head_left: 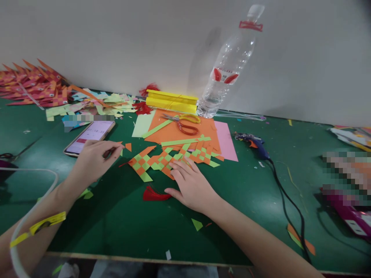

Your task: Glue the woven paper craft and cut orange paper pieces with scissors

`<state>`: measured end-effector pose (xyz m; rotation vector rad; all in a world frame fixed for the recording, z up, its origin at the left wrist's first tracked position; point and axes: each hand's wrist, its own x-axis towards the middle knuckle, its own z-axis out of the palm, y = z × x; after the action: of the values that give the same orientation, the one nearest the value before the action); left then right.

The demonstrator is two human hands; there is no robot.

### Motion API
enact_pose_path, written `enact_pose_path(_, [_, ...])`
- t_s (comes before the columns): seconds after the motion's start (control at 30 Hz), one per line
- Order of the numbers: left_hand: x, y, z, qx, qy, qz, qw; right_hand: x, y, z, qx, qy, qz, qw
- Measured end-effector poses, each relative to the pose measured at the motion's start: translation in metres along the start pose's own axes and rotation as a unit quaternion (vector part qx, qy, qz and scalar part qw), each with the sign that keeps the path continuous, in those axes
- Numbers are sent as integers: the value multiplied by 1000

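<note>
Several woven orange-and-green paper pieces (140, 164), fish-like in shape, lie in a row on the green table. My right hand (194, 185) rests on the middle of them, fingers stretched out and palm down. Its thumb tip meets the cord end of a red tassel (156, 194). To the left, my left hand (97, 158) is raised in a pinch above the table, close to the phone (89, 135). Whatever is between its fingertips is too small to make out. Small orange scraps (128, 146) lie just beyond those fingers.
Orange paper sheets (185, 127) with scissors (185, 122) lie behind the woven pieces. A tilted water bottle (226, 69) leans on the wall beside yellow paper rolls (174, 102). A corded glue gun (255, 144) is at right, paper strips (95, 104) at back left.
</note>
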<state>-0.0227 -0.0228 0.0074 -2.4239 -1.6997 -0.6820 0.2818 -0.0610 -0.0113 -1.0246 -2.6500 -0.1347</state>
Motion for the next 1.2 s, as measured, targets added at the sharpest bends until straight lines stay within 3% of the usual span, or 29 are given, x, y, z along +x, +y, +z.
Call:
enact_pose_path(0.2, [-1,-2,0,8,25,18,999,6,-7,2,-15,-5,-1,1000])
enact_pose_path(0.37, [-2,-4,4,12,162,72,984,13,-16,0,-11,-25,6,1000])
enact_pose_path(0.43, [-2,-3,4,14,184,76,980,16,-20,-1,-9,-35,13,999])
enact_pose_path(1.03, [-3,-2,2,-10,192,73,979,54,-54,5,-19,-64,23,998])
enact_pose_path(1.2, [-5,-2,3,-4,190,78,979,57,-49,1,24,-12,10,1000])
